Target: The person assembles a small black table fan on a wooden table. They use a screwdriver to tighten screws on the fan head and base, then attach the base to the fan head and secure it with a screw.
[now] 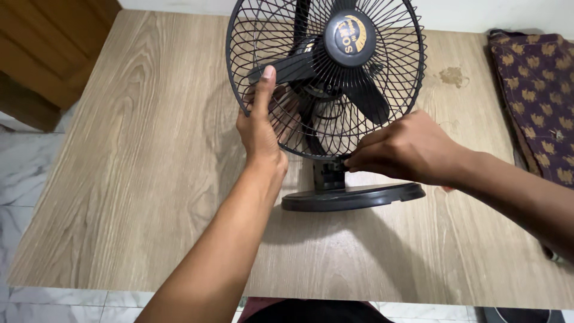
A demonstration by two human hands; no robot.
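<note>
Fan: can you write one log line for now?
left hand: holds fan grille | right hand: pinches grille bottom | fan: upright on table

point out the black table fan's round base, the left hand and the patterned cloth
black table fan's round base [382, 196], head view, right rim
left hand [258, 133], head view, back of hand
dark patterned cloth [538, 90], head view, middle

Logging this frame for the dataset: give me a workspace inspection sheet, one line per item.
Surface: wood-grain table, one stain near the far edge.
Job's things: black table fan upright on its oval base, wire guard on.
Clutter: patterned dark cloth at the right edge.
Grippers: left hand grips the guard's rim; right hand pinches at the guard's bottom, above the neck.
Cables: nothing seen.
Surroundings: wooden cabinet far left, tiled floor.
</note>
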